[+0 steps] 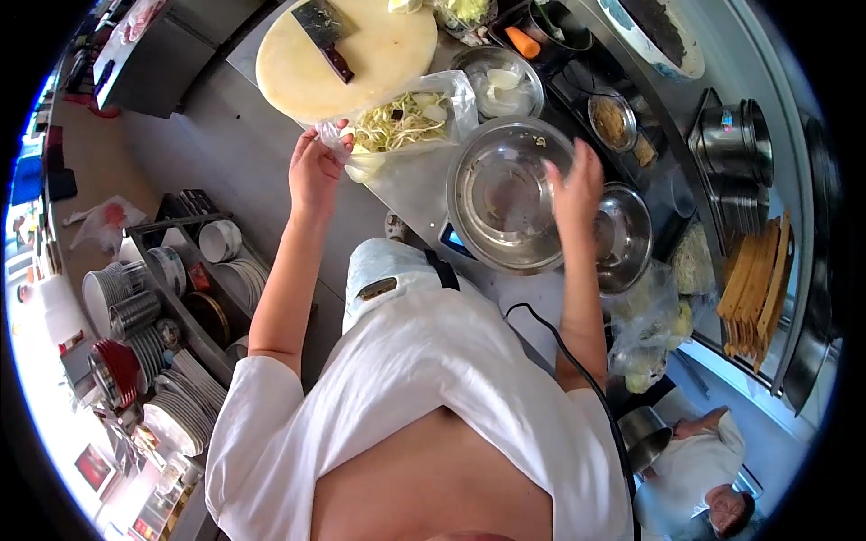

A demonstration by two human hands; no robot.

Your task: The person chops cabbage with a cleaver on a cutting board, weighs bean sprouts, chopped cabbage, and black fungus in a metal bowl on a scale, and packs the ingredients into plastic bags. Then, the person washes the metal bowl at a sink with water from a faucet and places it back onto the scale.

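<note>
My left hand (322, 160) pinches the edge of a clear plastic bag (464, 101) at the counter's near edge. Inside the bag lie bean sprouts (401, 128) and pale vegetable pieces. My right hand (577, 185), empty with its fingers apart, is over the right rim of a large steel bowl (501, 194). A few small scraps cling to the inside of that bowl. A smaller steel bowl (624, 236) sits beyond my right hand. Behind the bag, a cleaver (325, 36) rests on a round cutting board (379, 59).
A steel bowl with pale pieces (498, 79), a carrot (522, 41) and a small dish (612, 122) stand at the back. Stacked plates (171, 419) fill a rack at left. Wooden boards (756, 288) hang at right. Another person (699, 469) is at lower right.
</note>
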